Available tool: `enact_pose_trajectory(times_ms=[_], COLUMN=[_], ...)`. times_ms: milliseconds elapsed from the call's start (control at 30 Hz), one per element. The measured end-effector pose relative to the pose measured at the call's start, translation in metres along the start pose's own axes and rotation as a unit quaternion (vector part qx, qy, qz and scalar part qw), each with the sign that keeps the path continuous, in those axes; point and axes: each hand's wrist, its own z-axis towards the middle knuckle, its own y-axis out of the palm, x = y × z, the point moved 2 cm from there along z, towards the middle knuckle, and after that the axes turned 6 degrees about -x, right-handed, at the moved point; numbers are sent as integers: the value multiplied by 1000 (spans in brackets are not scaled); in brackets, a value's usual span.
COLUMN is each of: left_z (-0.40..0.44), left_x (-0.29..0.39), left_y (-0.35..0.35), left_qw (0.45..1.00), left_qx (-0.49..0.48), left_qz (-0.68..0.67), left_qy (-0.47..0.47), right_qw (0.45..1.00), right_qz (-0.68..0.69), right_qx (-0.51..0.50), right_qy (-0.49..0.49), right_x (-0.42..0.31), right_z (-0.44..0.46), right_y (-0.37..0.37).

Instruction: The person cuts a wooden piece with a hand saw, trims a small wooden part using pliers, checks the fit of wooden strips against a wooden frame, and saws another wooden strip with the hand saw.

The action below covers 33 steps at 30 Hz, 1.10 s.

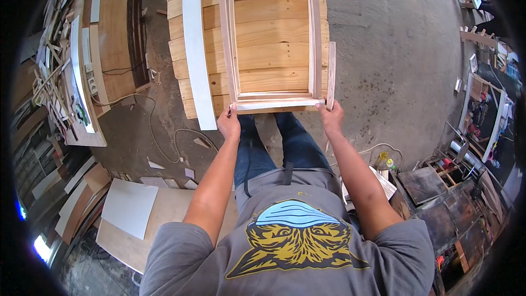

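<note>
A rectangular wooden frame lies on a table of wooden planks. Along the frame's near end runs a short white strip. My left hand pinches the strip's left end, thumb on top. At its right end, my right hand holds the strip between thumb and fingers, and also touches the lower end of a narrow wooden stick that stands out along the table's right edge. A long white board lies on the planks left of the frame.
Wood offcuts and a large board are at the left. A white sheet lies on a panel at lower left. A cable runs over the floor. Dark metal-topped furniture stands at lower right.
</note>
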Motion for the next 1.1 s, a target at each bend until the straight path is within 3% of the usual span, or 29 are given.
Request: enact_pose_trajectory(times_ms=[167,300,433,733,867,933,1100], left_z=[-6,-7,1,8,3,4,7], left_x=[3,2,-15,-30,-20,-24,-30], left_y=[-1,-6,-5,-1,-3,-1,0], left_qw=[999,998,995,993,997,996,998], left_qx=[18,-11,-21,-43,-35,-30,-26], left_qz=[-17,-29,-80,-107,-72,-51,-11], left_qy=[26,-52,-60,-37,10,59,63], right_qw=[999,999,999,997,999,999,998], right_qz=[28,31,43,49,49,38,21], right_qx=[14,17,8,-16,-3,-6,-14], right_qy=[25,21,11,54,9,25,52], right_x=[4,18,27,19,25,21,21], right_z=[-3,1,2,-1,3,2,1], right_y=[3,5,3,-2,0,0,-1])
